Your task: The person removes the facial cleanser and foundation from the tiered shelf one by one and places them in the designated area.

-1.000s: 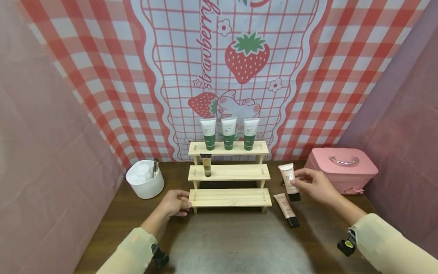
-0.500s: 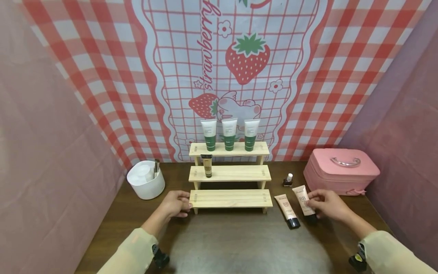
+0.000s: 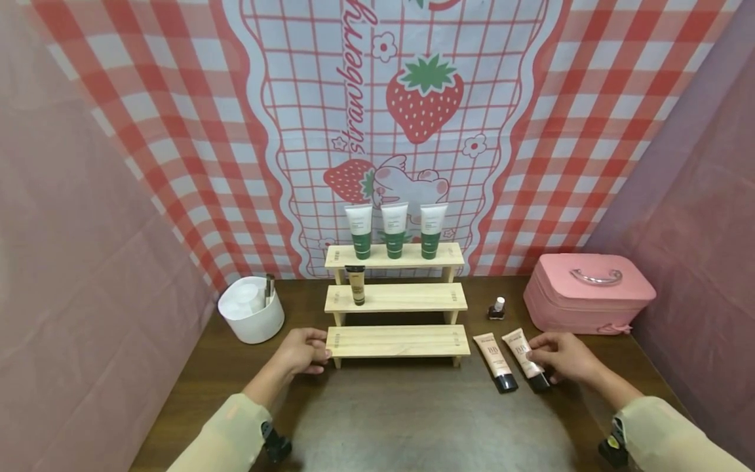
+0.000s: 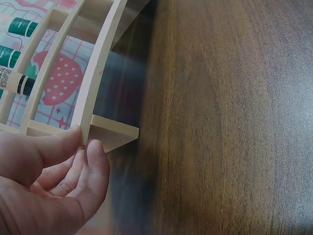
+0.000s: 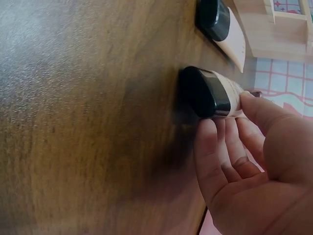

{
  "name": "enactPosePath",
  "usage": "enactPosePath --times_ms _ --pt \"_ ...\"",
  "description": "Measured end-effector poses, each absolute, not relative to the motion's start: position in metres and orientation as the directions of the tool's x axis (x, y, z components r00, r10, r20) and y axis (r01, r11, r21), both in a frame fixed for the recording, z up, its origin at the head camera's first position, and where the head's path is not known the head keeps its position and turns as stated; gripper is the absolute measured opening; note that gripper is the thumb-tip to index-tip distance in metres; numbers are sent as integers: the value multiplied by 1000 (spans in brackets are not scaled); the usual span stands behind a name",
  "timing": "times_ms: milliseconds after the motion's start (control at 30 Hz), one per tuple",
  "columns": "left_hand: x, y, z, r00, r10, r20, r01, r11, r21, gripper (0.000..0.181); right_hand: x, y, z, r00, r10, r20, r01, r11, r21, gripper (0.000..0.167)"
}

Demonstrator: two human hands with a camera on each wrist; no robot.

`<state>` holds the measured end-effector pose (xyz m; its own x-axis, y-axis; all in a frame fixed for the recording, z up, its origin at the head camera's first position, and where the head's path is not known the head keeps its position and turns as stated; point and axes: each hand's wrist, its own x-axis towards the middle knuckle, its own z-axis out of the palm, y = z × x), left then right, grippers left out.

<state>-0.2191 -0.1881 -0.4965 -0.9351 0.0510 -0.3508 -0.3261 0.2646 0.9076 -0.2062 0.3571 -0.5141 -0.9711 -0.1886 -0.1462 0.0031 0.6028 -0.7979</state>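
Open path over table (image 3: pixel 377 423) before rack (image 3: pixel 398 341); left hand (image 3: pixel 301 352) blocks the rack's left end. Right side: tubes (image 3: pixel 494 359) and case (image 3: pixel 580 298) obstruct; narrow gap, rack to bottle (image 3: pixel 497 309).

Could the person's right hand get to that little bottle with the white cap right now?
Probably yes: no tall thing stands between the right hand and the little bottle. But the hand is pinching a BB tube, so it would likely have to let go first.

Beige black-capped tube (image 3: pixel 520 351), slanted, right of upright three-step wooden stand (image 3: pixel 413 298).
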Motion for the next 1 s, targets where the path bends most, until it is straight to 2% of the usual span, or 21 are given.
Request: enactPosePath --times_ms 300,500,700,867,1000 --pt "-220 -188 -496 -935 45 -353 -330 259 908 46 -204 359 -516 -972 -164 -167 32 615 -788 36" --pt "-220 -189 -496 -935 54 -351 -326 264 908 46 -206 362 -517 -978 -155 -139 3 658 -753 33" --pt "-219 -189 -496 -935 65 -349 -322 257 911 49 -212 356 -503 -985 -172 -11 -117 715 -689 26" --pt "-219 -189 -494 -936 50 -348 -323 266 908 47 -228 330 -469 -964 -226 137 -261 728 -634 25" --pt "-220 -189 -496 -936 52 -348 -322 270 907 46 -244 295 -438 -947 -266 178 -318 720 -617 25"
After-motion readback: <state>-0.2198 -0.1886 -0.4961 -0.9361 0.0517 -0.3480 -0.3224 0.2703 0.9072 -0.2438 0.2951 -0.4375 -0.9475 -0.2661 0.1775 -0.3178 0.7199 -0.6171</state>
